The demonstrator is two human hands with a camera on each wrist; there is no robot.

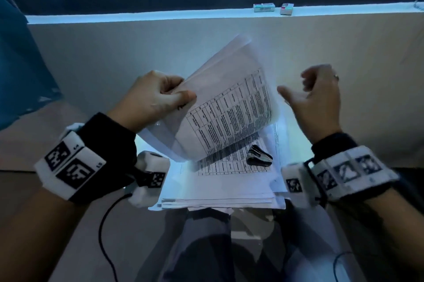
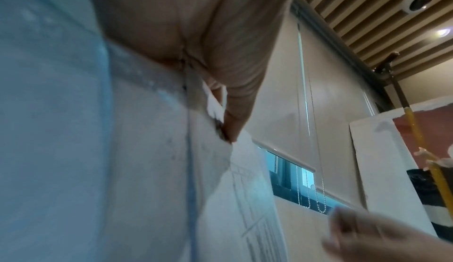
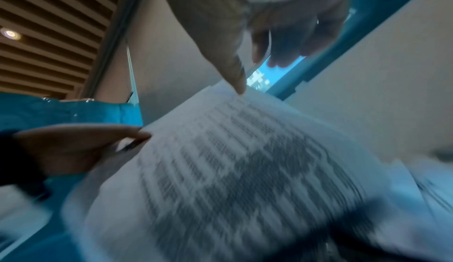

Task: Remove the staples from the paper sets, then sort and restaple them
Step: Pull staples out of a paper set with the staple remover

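My left hand pinches the top left corner of a set of printed pages and holds it lifted and curled above the pile. The left wrist view shows the thumb pressed on that corner of the paper. My right hand hovers just right of the lifted pages, fingers loosely curled and holding nothing; its thumb points at the paper's edge. A black staple remover lies on the pile of paper sets underneath.
A low white wall stands right behind the pile. Two small boxes sit on its ledge at the upper right. A teal cloth hangs at the left. Cables trail off the near edge.
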